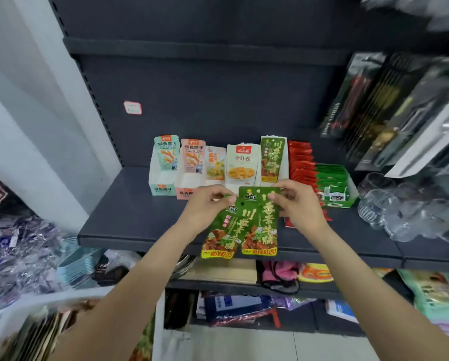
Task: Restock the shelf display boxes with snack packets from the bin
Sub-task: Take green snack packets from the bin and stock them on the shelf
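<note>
In front of the shelf I hold two green snack packets with gold lettering. My left hand (pixel 207 204) pinches the top of the tilted left packet (pixel 222 235). My right hand (pixel 297 204) pinches the top of the upright right packet (pixel 261 222), which overlaps the left one. Behind them, on the dark shelf (pixel 129 212), stands a row of white display boxes: a teal one (pixel 163 165), a pink one (pixel 191 169), one with a yellow-food packet (pixel 241 165), and one holding a matching green packet (pixel 271 160). The white bin (pixel 17 316) with packets lies at the lower left.
Red packets (pixel 301 162) and a green box of packets (pixel 334 186) stand right of the display boxes. Clear glassware (pixel 395 212) crowds the shelf's right end, with dark packaged goods (pixel 390 108) hanging above. Lower shelves hold assorted goods. A white wall is on the left.
</note>
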`<state>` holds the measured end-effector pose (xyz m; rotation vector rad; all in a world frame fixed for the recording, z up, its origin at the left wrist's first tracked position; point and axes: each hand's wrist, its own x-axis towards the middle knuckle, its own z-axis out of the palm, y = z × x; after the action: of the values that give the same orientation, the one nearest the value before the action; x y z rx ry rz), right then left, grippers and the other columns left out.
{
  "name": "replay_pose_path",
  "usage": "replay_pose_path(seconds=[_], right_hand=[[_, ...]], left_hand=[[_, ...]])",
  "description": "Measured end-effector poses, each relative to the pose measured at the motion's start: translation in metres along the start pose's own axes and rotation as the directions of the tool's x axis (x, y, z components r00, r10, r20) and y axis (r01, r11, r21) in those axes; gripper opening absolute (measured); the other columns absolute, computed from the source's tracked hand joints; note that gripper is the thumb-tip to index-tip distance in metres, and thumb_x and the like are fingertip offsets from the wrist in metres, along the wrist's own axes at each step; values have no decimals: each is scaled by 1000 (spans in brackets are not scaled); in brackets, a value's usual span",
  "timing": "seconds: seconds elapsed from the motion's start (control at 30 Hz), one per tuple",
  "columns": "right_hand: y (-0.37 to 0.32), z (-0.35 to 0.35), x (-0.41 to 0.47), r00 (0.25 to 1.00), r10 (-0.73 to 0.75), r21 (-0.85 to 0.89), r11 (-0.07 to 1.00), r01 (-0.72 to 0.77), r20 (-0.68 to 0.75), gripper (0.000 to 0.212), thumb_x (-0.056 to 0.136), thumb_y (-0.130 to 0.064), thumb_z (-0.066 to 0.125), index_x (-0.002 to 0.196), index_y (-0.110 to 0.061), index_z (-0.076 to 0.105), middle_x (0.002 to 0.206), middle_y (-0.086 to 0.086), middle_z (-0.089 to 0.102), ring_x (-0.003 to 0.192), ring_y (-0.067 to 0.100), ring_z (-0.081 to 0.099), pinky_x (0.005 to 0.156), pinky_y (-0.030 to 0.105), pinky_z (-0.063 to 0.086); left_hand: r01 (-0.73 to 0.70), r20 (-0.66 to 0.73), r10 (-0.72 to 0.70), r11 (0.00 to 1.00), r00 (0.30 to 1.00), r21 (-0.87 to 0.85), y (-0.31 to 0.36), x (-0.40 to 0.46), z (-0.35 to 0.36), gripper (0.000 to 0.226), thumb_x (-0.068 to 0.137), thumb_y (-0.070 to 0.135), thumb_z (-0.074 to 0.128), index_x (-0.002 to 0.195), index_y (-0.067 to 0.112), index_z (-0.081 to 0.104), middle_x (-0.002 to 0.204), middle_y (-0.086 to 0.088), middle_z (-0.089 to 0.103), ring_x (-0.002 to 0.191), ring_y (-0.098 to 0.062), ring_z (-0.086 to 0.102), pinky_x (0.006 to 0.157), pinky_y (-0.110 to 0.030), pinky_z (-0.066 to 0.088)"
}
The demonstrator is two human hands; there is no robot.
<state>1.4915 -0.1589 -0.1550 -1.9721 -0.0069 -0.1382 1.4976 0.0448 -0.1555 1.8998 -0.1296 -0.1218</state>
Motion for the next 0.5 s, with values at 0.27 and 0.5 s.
replay_pose_path(seconds=[0.27,0.5], right_hand=[[12,-47,69,980,10,78,997,6,-201,24,88,-7,63,80,-30,62,81,9,66,79,22,64,70,38,57],[2,-61,152,945,22,135,991,23,-325,12,89,-8,62,86,-19,64,82,6,67,83,20,66,73,35,57]], left_hand=[[-125,-184,120,992,975,-16,37,67,0,13,88,10,63,82,21,65,83,5,64,84,-14,62,71,-34,57],[-187,-246,167,981,955,-60,47,147,1,20,86,10,65,77,28,65,77,5,66,85,-21,66,83,-48,55]])
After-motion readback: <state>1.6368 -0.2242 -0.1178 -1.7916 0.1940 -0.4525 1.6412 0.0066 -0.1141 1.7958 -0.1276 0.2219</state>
